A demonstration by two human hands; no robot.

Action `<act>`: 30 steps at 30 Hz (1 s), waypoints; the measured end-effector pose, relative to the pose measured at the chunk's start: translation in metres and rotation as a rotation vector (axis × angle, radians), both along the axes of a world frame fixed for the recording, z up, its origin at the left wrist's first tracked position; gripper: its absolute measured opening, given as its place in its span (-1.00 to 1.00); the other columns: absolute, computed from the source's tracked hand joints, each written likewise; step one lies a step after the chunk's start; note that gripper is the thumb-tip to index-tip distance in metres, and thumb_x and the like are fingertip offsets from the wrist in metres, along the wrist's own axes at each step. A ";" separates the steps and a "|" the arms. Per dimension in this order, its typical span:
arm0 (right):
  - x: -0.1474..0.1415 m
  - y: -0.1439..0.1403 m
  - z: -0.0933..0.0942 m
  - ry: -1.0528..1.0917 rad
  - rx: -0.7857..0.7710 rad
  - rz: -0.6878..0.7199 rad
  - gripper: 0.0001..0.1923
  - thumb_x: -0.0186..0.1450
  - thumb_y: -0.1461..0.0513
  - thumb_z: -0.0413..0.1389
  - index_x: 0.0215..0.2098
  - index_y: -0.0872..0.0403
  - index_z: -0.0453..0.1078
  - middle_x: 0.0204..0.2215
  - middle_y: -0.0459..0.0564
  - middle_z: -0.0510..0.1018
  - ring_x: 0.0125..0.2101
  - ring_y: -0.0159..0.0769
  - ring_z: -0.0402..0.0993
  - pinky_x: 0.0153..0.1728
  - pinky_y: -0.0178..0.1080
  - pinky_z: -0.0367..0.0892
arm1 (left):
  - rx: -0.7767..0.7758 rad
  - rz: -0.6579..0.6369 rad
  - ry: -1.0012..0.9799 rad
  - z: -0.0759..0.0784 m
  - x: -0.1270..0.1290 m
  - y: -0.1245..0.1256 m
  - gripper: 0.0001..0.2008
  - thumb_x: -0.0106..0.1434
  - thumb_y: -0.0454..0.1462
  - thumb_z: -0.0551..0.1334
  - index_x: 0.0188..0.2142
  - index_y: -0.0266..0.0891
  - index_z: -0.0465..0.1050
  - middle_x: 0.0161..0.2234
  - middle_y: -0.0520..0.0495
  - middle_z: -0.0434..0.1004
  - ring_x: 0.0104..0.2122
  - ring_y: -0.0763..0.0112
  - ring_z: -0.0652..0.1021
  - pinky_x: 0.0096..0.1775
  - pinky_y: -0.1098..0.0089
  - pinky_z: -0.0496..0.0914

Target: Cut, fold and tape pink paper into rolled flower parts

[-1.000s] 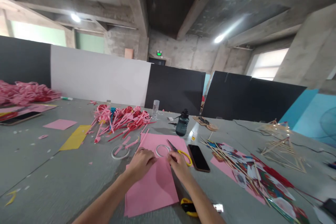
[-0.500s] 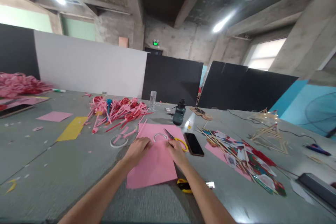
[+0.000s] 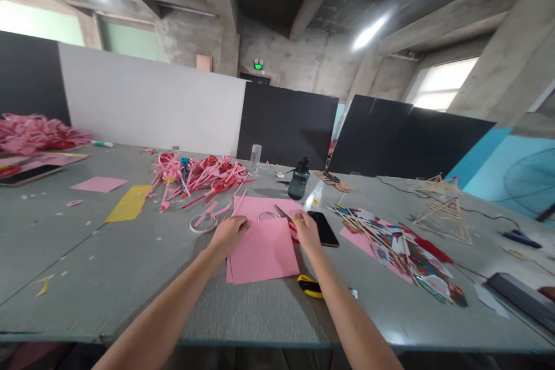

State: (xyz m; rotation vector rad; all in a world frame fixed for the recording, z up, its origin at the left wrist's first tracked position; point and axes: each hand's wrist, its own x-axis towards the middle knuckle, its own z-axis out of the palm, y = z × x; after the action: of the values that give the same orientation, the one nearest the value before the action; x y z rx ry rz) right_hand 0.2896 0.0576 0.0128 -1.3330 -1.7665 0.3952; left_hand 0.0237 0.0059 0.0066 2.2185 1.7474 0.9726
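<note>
A sheet of pink paper point(image 3: 265, 251) lies before me, its lower left edge showing a second layer. My left hand point(image 3: 231, 234) has its fingers curled at the sheet's upper left edge. At the upper right, my right hand point(image 3: 306, 230) covers the handles of a pair of scissors point(image 3: 284, 213), fingers closed around them; bits of yellow and red handle show beside the fingers. The blades point up and left over another pink sheet point(image 3: 247, 205). A white tape roll point(image 3: 267, 216) is partly covered by the front sheet.
A yellow utility knife point(image 3: 309, 286) lies by my right forearm. Nearby are a black phone point(image 3: 323, 228), a dark bottle point(image 3: 299, 179), another tape roll point(image 3: 195, 228) and a heap of pink and red paper strips point(image 3: 203, 176). Sticks and colourful cutouts point(image 3: 394, 248) spread to the right.
My right hand has left the pink paper's upper edge and moved right and up onto the scissors' handles. My left hand stays at the paper. The camera has tilted slightly downward.
</note>
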 end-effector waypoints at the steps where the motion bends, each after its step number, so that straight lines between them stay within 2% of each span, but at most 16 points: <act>1: 0.008 0.003 0.001 -0.012 0.005 -0.078 -0.49 0.35 -0.09 -0.05 -0.01 0.08 0.45 0.01 0.22 0.51 0.12 0.12 0.29 0.09 0.06 0.19 | -0.008 -0.002 0.003 0.000 0.000 0.000 -0.70 0.39 -0.25 0.08 -0.44 -0.22 0.47 -0.43 -0.07 0.58 -0.40 0.35 0.52 -0.37 0.39 0.07; 2: 0.017 0.007 0.001 -0.036 0.009 -0.181 -0.45 0.31 -0.04 0.04 0.14 0.09 0.37 0.17 0.27 0.40 0.26 0.20 0.09 0.21 0.18 0.00 | -0.016 -0.005 0.006 0.000 0.000 0.000 -0.71 0.39 -0.24 0.09 -0.43 -0.21 0.48 -0.43 -0.07 0.58 -0.40 0.35 0.51 -0.38 0.39 0.07; 3: 0.026 0.010 0.001 -0.137 -0.047 -0.340 -0.40 0.28 -0.01 0.09 0.22 0.06 0.31 0.24 0.25 0.34 0.33 0.23 -0.05 0.25 0.25 -0.15 | -0.023 -0.009 0.008 0.000 0.000 -0.001 -0.71 0.38 -0.24 0.09 -0.43 -0.21 0.48 -0.43 -0.06 0.57 -0.41 0.35 0.51 -0.38 0.39 0.07; 4: 0.035 0.013 0.001 -0.227 -0.152 -0.418 -0.36 0.25 -0.01 0.12 0.26 0.02 0.28 0.27 0.22 0.32 0.36 0.26 -0.12 0.26 0.32 -0.27 | -0.029 -0.013 0.009 0.000 0.000 -0.001 -0.72 0.38 -0.24 0.09 -0.42 -0.21 0.48 -0.43 -0.05 0.57 -0.40 0.35 0.51 -0.38 0.39 0.08; 6: 0.047 0.016 0.000 -0.252 -0.230 -0.443 -0.34 0.20 -0.01 0.18 0.23 0.01 0.32 0.23 0.20 0.38 0.35 0.34 -0.09 0.24 0.42 -0.35 | -0.037 -0.019 0.013 0.002 0.001 -0.003 -0.73 0.37 -0.23 0.09 -0.41 -0.21 0.48 -0.42 -0.05 0.57 -0.39 0.35 0.51 -0.37 0.39 0.09; 8: 0.052 0.017 0.001 -0.214 -0.196 -0.464 -0.29 0.25 -0.03 0.11 0.31 0.02 0.22 0.30 0.21 0.28 0.37 0.33 -0.13 0.23 0.44 -0.34 | -0.035 -0.028 0.018 0.005 0.002 -0.004 -0.73 0.38 -0.24 0.08 -0.39 -0.22 0.49 -0.41 -0.06 0.58 -0.38 0.34 0.51 -0.35 0.39 0.12; 10: 0.048 0.016 0.004 -0.118 -0.055 -0.397 -0.27 0.32 -0.05 -0.02 0.37 0.05 0.09 0.37 0.22 0.16 0.39 0.24 -0.14 0.26 0.39 -0.26 | -0.024 -0.035 0.023 0.007 0.003 -0.006 -0.72 0.38 -0.25 0.07 -0.38 -0.22 0.50 -0.39 -0.07 0.59 -0.36 0.33 0.52 -0.34 0.39 0.14; 11: 0.043 0.014 0.005 -0.072 0.013 -0.321 -0.29 0.35 -0.07 -0.08 0.37 0.07 0.10 0.36 0.23 0.17 0.37 0.19 -0.07 0.28 0.32 -0.17 | -0.018 -0.039 0.025 0.007 0.003 -0.006 -0.72 0.38 -0.25 0.07 -0.37 -0.22 0.51 -0.38 -0.07 0.59 -0.36 0.33 0.53 -0.33 0.39 0.15; 12: 0.036 0.012 0.005 -0.035 0.064 -0.221 -0.30 0.37 -0.10 -0.13 0.34 0.09 0.15 0.33 0.24 0.24 0.34 0.14 0.05 0.28 0.23 -0.05 | -0.014 -0.041 0.027 0.007 0.003 -0.006 -0.72 0.38 -0.25 0.07 -0.37 -0.22 0.52 -0.38 -0.08 0.60 -0.35 0.33 0.53 -0.33 0.39 0.15; 14: 0.021 0.005 0.004 -0.035 0.069 -0.037 -0.33 0.41 -0.14 -0.20 0.24 0.08 0.31 0.19 0.21 0.44 0.19 0.00 0.33 0.19 0.01 0.21 | -0.014 -0.038 0.030 0.007 0.003 -0.006 -0.72 0.38 -0.25 0.08 -0.37 -0.21 0.53 -0.38 -0.08 0.60 -0.35 0.33 0.53 -0.33 0.39 0.15; 16: 0.004 -0.004 0.001 -0.065 0.054 0.109 -0.37 0.42 -0.16 -0.16 0.18 0.03 0.39 0.13 0.14 0.51 0.10 -0.07 0.44 0.08 -0.10 0.32 | -0.021 -0.031 0.032 0.005 0.003 -0.006 -0.72 0.37 -0.24 0.09 -0.38 -0.21 0.53 -0.39 -0.08 0.60 -0.37 0.33 0.53 -0.35 0.39 0.14; 18: -0.010 -0.012 -0.002 -0.107 0.029 0.231 -0.44 0.42 -0.14 -0.12 0.06 -0.02 0.49 0.03 0.08 0.59 0.02 -0.10 0.49 0.00 -0.14 0.36 | -0.029 -0.027 0.035 0.004 0.003 -0.006 -0.71 0.37 -0.23 0.10 -0.39 -0.21 0.54 -0.42 -0.08 0.59 -0.39 0.33 0.52 -0.36 0.38 0.12; 22: -0.022 -0.022 0.001 -0.169 -0.017 0.344 -0.57 0.43 -0.01 -0.06 -0.24 0.02 0.57 -0.26 0.03 0.67 -0.22 -0.12 0.53 -0.22 -0.21 0.36 | -0.037 -0.043 0.047 0.003 0.003 -0.006 -0.72 0.36 -0.23 0.12 -0.41 -0.20 0.54 -0.44 -0.07 0.58 -0.40 0.33 0.52 -0.36 0.38 0.13; 26: -0.020 -0.022 0.005 -0.217 -0.039 0.383 -0.69 0.36 0.15 0.01 -0.44 0.05 0.51 -0.43 -0.05 0.63 -0.40 -0.23 0.48 -0.35 -0.28 0.25 | -0.023 -0.081 0.051 0.004 0.005 -0.006 -0.74 0.36 -0.24 0.13 -0.40 -0.21 0.54 -0.39 -0.08 0.60 -0.34 0.33 0.54 -0.32 0.40 0.18; 30: -0.019 -0.020 0.003 -0.250 -0.034 0.370 -0.67 0.33 0.18 0.04 -0.57 0.06 0.42 -0.56 -0.10 0.53 -0.53 -0.31 0.37 -0.46 -0.31 0.10 | 0.002 -0.110 0.046 0.006 0.006 -0.006 -0.75 0.38 -0.25 0.12 -0.37 -0.21 0.53 -0.34 -0.06 0.62 -0.29 0.36 0.56 -0.28 0.42 0.21</act>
State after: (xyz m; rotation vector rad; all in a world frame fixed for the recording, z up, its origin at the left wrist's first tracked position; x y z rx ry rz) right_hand 0.2703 0.0379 0.0160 -1.1130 -2.2354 0.4780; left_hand 0.0297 0.0000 0.0121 2.3286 1.6232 0.9063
